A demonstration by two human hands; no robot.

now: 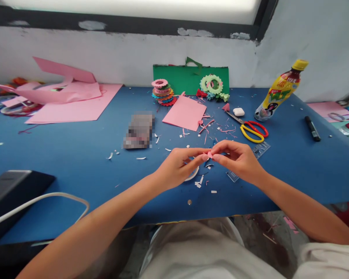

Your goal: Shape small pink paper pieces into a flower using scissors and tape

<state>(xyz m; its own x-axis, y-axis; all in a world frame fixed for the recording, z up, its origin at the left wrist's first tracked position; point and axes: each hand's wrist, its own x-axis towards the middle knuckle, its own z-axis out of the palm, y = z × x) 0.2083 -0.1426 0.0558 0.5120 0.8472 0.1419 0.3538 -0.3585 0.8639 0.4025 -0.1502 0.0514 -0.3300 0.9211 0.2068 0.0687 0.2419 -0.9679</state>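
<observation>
A small pink paper piece (209, 154) is pinched between the fingertips of both my hands above the blue table. My left hand (184, 166) comes in from the left, thumb and fingers closed on it. From the other side my right hand (237, 159) grips the same piece with thumb and forefinger. The fingertips cover much of it, so its exact shape is hard to make out. Beneath my left hand, part of a white ring (193, 174) shows. A clear ruler (260, 150) lies partly hidden under my right hand. Beyond my hands rests a pink paper sheet (186, 112).
Scissors (253, 131) with red and yellow handles lie at the right, near a white earphone case (238, 112) and a leaning bottle (280, 93). Scalloped paper rings (163, 92) are stacked at the back. A dark box (17, 193) with a white cable stands left. Paper scraps are scattered about.
</observation>
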